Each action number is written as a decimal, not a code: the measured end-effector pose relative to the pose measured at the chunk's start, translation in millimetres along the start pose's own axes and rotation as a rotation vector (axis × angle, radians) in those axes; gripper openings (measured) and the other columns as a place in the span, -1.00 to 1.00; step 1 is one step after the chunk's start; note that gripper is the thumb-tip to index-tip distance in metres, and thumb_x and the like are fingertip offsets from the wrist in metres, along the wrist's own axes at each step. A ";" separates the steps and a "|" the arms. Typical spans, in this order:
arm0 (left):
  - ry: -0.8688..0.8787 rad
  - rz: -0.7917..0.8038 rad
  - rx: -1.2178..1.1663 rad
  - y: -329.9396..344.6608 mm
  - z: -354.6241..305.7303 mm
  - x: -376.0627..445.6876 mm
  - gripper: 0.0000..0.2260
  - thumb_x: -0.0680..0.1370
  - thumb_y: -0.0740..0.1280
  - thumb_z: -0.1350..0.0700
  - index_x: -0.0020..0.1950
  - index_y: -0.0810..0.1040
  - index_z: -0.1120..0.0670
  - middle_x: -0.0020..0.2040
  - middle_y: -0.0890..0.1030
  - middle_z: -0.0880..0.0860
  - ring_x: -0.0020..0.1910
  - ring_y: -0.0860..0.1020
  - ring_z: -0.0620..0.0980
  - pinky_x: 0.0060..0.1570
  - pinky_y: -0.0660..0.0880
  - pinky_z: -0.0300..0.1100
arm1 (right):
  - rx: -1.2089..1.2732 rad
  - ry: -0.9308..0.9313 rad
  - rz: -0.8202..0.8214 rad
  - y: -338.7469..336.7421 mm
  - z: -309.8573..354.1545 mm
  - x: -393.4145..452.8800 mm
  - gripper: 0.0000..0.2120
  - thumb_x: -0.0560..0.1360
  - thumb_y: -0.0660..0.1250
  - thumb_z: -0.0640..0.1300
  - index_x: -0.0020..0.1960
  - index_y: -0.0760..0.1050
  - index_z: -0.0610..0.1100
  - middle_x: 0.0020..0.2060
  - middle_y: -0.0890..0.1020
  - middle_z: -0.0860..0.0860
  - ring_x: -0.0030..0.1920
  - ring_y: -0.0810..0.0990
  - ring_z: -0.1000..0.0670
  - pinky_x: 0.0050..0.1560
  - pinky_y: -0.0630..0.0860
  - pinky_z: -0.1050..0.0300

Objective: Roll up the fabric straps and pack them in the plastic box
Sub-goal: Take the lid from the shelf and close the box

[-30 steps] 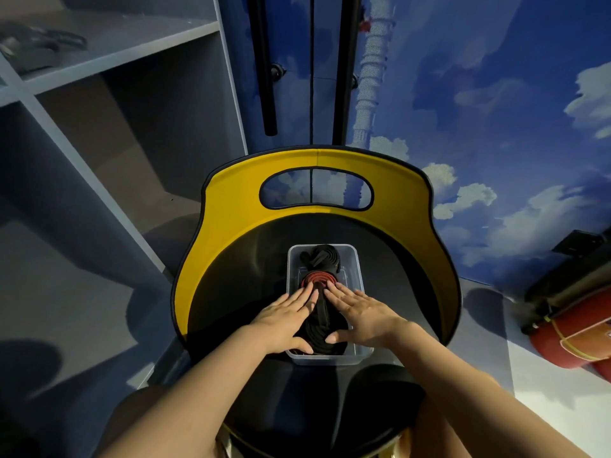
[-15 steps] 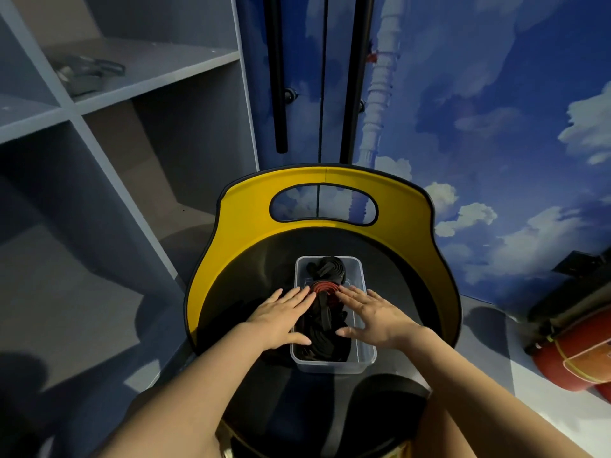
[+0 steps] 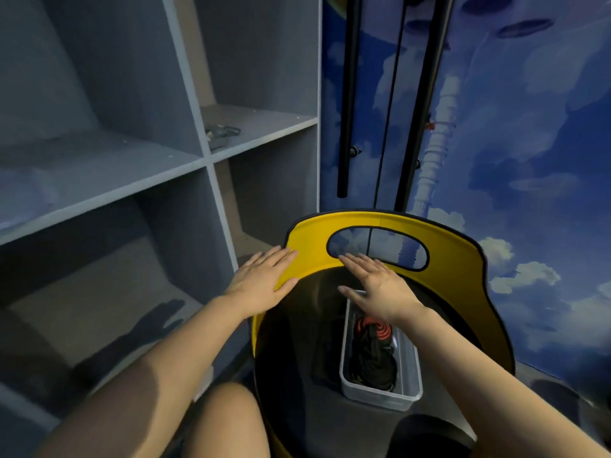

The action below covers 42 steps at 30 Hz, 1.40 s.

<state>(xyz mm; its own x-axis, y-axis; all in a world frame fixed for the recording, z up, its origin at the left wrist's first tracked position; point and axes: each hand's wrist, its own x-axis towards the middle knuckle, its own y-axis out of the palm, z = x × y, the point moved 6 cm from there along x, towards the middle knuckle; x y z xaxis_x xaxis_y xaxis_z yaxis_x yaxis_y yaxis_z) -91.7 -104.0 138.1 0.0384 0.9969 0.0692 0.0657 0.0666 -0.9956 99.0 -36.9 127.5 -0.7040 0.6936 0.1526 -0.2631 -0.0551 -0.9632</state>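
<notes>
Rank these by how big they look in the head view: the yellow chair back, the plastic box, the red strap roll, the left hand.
1. yellow chair back
2. plastic box
3. left hand, not far behind the box and at a different distance from the camera, so that order is unsure
4. red strap roll

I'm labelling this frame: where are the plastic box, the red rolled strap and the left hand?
plastic box [image 3: 380, 396]: head view, near wall of the clear tub.
red rolled strap [image 3: 375, 328]: head view, top of the red coil.
left hand [image 3: 261, 279]: head view, back of the hand.
</notes>
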 end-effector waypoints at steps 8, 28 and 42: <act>-0.155 -0.176 0.111 -95.6 57.6 -43.4 -0.48 0.63 -0.03 -0.16 0.55 -0.05 -0.05 0.56 0.01 -0.04 0.54 -0.04 -0.08 0.49 -0.10 -0.12 | -0.017 -0.185 -0.108 -58.2 101.7 58.4 -0.41 0.59 0.06 0.18 0.54 -0.03 0.05 0.53 0.10 0.07 0.53 0.00 0.04 0.50 -0.01 0.07; -0.742 -0.174 0.076 -188.3 242.0 -232.2 -0.32 0.54 0.17 -0.24 0.55 -0.03 -0.04 0.56 0.03 -0.02 0.49 0.21 0.04 0.39 0.25 -0.08 | 0.064 -0.596 -0.015 -55.6 378.5 159.2 -0.27 0.51 0.22 0.22 0.53 0.01 -0.03 0.52 0.13 0.02 0.52 0.07 0.00 0.50 0.03 0.06; -0.581 -0.266 0.231 -191.7 227.2 -236.9 -0.73 0.58 0.18 -0.01 0.27 0.47 -0.15 0.20 0.57 -0.04 0.18 0.52 0.02 0.09 0.49 -0.10 | -0.024 -0.597 -0.157 -45.1 405.8 169.9 -0.75 0.53 0.21 -0.17 0.19 0.47 -0.08 0.11 0.55 -0.08 0.18 0.48 -0.12 -0.03 0.41 0.10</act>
<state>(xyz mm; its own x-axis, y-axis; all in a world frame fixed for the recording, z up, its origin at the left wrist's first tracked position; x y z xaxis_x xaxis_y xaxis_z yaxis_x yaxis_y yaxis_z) -339.9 -343.2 298.3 -0.4954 0.8025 0.3327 -0.2186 0.2554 -0.9418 -276.5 -208.0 286.6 -0.9076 0.1700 0.3840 -0.3836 0.0363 -0.9228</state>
